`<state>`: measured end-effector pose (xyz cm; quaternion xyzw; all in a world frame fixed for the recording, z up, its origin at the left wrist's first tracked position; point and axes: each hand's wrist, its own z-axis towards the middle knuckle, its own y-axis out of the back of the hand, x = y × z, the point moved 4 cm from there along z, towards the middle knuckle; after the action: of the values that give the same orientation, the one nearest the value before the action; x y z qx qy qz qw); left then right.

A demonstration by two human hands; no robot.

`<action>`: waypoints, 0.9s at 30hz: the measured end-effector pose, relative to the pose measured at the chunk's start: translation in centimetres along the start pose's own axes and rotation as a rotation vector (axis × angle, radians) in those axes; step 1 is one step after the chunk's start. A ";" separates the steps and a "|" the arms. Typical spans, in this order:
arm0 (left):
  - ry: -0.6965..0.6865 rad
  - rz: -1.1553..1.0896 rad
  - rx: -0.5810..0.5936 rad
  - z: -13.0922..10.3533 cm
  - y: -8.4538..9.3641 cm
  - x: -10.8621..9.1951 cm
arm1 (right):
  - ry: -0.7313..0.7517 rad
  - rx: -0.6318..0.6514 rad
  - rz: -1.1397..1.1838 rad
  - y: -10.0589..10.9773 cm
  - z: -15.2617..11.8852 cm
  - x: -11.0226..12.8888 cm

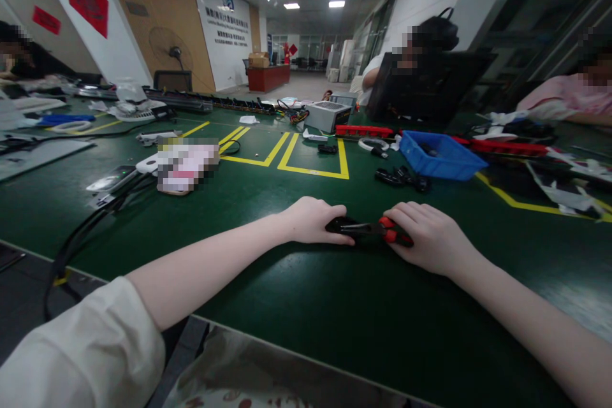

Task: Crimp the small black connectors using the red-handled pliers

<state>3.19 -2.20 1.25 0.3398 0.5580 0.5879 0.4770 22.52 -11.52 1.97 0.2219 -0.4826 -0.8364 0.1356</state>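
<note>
Over the green table, my right hand is closed round the red-and-black handles of a pair of pliers. The dark jaws point left. My left hand grips a small black object between thumb and fingers; most of it is covered, so its exact kind is unclear. The jaws meet or overlap the black object, and I cannot tell whether they bite on it. Beyond my right hand lie several black cables with plugs.
A blue plastic bin stands behind my right hand. Left of my hands are a phone and a white device with thick black cables. A grey power supply box and a black monitor stand farther back. Other people sit around the table.
</note>
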 end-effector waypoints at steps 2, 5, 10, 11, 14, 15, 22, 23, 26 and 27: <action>0.001 0.004 -0.004 0.0 0.0 0.0 | -0.005 0.004 0.018 0.0 0.0 0.0; -0.010 0.015 -0.011 0.0 -0.1 0.0 | -0.008 0.002 0.023 0.1 0.0 0.1; -0.019 0.014 -0.014 0.0 -0.1 0.0 | -0.005 0.010 0.011 0.0 0.0 0.1; -0.018 0.012 -0.013 0.0 -0.1 0.0 | -0.004 0.011 0.005 0.0 0.0 0.1; -0.007 0.014 -0.005 0.0 -0.1 0.0 | 0.004 0.001 -0.010 0.2 0.0 0.2; -0.003 0.015 -0.004 0.0 -0.1 0.0 | 0.005 -0.003 -0.014 0.2 0.0 0.2; 0.007 -0.003 -0.011 0.0 -0.1 0.0 | -0.007 0.023 0.002 0.2 0.0 0.2; 0.006 -0.008 -0.013 -0.1 -0.1 0.0 | -0.009 0.030 0.005 0.1 0.0 0.2; -0.001 -0.022 -0.018 -0.1 -0.1 0.0 | -0.013 0.046 0.014 0.1 0.1 0.3; -0.002 -0.025 -0.020 -0.1 -0.1 0.0 | -0.013 0.048 0.014 0.1 0.1 0.3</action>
<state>3.12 -2.25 1.09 0.3288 0.5560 0.5870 0.4881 22.18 -11.64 1.97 0.2162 -0.5050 -0.8249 0.1330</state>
